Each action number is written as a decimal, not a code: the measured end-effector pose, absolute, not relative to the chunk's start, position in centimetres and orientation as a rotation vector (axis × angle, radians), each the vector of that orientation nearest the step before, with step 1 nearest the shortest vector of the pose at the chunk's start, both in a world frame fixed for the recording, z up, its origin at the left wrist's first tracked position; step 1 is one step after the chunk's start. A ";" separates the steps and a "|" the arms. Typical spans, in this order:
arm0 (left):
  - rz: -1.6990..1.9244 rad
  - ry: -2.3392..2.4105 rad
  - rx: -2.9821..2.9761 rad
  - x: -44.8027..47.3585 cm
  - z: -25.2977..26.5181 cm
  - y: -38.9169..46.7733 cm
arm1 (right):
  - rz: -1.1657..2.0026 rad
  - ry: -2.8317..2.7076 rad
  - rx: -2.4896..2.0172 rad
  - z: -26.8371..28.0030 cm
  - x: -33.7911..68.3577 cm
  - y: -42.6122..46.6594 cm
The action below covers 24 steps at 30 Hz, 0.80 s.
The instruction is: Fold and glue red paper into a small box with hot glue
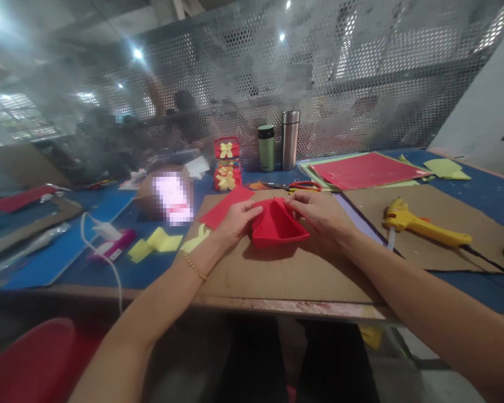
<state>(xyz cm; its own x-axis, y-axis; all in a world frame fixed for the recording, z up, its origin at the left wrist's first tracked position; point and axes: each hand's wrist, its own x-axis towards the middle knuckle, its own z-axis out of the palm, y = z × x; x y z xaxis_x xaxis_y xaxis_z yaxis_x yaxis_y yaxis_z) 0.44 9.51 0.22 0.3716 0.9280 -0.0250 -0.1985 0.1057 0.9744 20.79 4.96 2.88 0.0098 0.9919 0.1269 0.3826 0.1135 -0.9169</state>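
Note:
Between my two hands is a folded piece of red felt, bent into an open pouch-like shape above a brown cardboard sheet. My left hand closes on its left edge, thumb on top. At its upper right corner, my right hand pinches the material between thumb and fingers. A flat red piece lies just behind my left hand, with a pale yellow cutout beside it. Behind the right hand are red-handled scissors.
A yellow hot glue gun rests on cardboard at right, its cord trailing off. Stacked red bow-decorated pieces, a green cup and a steel flask stand behind. Red sheets lie back right; yellow scraps and a white cable are left.

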 end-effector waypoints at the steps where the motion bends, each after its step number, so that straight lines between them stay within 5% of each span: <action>1: 0.987 0.826 1.173 0.4 0.3 9.4 | 0.917 -1.495 -1.367 2.6 20.7 5.0; 24: 0.860 0.852 1.281 0.7 0.2 7.6 | 1.203 -1.561 -1.209 -1.3 20.6 7.5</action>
